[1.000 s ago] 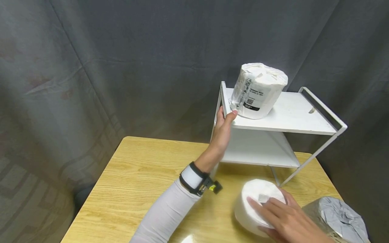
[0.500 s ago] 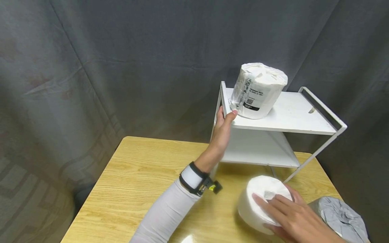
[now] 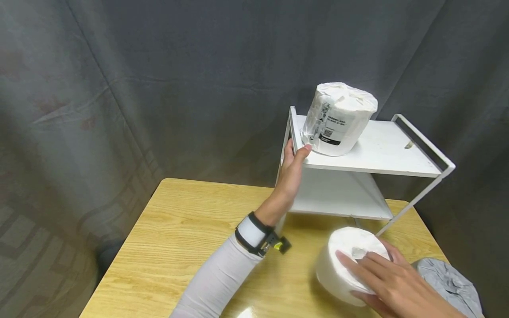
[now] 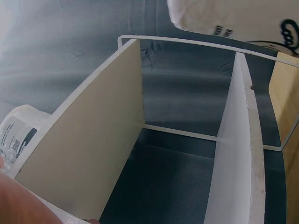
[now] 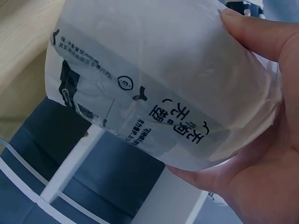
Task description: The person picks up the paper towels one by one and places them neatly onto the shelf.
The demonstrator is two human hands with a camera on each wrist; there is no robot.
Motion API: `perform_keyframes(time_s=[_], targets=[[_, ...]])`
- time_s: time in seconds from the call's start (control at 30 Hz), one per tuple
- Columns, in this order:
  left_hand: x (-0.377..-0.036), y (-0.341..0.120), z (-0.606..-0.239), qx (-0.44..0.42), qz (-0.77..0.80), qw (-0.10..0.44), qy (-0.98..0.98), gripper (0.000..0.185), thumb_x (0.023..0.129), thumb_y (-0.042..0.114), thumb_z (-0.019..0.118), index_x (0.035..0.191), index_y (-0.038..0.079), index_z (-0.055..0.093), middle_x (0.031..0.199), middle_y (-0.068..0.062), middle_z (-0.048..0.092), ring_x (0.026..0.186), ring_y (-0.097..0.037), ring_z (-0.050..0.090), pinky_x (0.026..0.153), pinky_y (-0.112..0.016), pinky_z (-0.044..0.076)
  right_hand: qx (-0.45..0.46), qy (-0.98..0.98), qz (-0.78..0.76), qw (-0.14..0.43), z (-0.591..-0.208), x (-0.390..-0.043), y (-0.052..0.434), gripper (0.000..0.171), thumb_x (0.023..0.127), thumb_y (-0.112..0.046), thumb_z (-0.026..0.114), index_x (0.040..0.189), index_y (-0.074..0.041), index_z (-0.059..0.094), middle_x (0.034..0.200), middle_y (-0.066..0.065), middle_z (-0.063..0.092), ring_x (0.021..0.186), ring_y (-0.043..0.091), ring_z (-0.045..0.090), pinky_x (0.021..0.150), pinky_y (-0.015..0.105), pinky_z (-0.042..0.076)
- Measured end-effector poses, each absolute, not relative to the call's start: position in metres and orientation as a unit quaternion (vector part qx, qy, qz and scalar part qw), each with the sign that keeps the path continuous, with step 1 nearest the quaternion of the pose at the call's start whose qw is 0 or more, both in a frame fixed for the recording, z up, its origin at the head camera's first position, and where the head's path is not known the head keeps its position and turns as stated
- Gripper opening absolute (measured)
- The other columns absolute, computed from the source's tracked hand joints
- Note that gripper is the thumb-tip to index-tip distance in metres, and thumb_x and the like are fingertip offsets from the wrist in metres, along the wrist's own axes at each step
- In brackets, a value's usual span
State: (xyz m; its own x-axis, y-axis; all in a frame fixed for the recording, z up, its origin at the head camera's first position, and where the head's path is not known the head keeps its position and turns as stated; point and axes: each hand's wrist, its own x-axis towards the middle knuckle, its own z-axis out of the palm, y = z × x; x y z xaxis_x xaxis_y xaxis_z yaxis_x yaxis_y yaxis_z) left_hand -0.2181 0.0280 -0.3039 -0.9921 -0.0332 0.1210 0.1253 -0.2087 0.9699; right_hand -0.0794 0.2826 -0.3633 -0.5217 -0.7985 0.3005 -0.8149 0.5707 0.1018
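Wrapped roll half-covered by right hand, cropped

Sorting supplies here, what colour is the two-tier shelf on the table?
White; the shelf shows best in the head view.

A makeshift recording set rather than a lived-in room: dark grey curtain hangs in folds behind and beside a small wooden tabletop, closing off the surroundings. On it stand only a white two-tier shelf rack and wrapped paper rolls.
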Motion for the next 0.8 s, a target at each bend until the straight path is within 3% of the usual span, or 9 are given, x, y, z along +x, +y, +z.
perform_keyframes(time_s=[0.13,0.57,0.8], targets=[[-0.218,0.028,-0.304,-0.033,-0.774,0.050,-0.631,0.081,0.100,0.051,0.052,0.170,0.024,0.022,0.172,-0.004,0.034,0.158,-0.022,0.030,0.129,-0.049,0.022,0.466,-0.865,0.026,0.186,-0.356,-0.079,0.281,0.073,0.107,-0.066,0.029,0.159,-0.021,0.052,0.106,-0.022,0.067,0.095,0.005,0.062,0.128,0.027,-0.008],[-0.218,0.027,-0.305,-0.041,-0.775,0.050,-0.629,0.085,0.100,0.051,0.051,0.171,0.020,0.017,0.175,-0.004,0.026,0.159,-0.023,0.026,0.130,-0.049,0.020,0.460,-0.865,0.014,0.199,-0.336,-0.078,0.284,0.071,0.107,-0.067,0.032,0.158,-0.022,0.053,0.106,-0.021,0.067,0.093,0.005,0.059,0.128,0.026,-0.003],[-0.218,0.027,-0.304,-0.042,-0.776,0.046,-0.628,0.086,0.100,0.051,0.051,0.171,0.019,0.016,0.175,-0.003,0.025,0.160,-0.022,0.024,0.130,-0.047,0.019,0.478,-0.847,0.040,0.229,-0.325,-0.078,0.282,0.064,0.112,-0.058,0.035,0.151,-0.014,0.060,0.105,-0.015,0.068,0.094,0.008,0.058,0.130,0.031,0.006]])
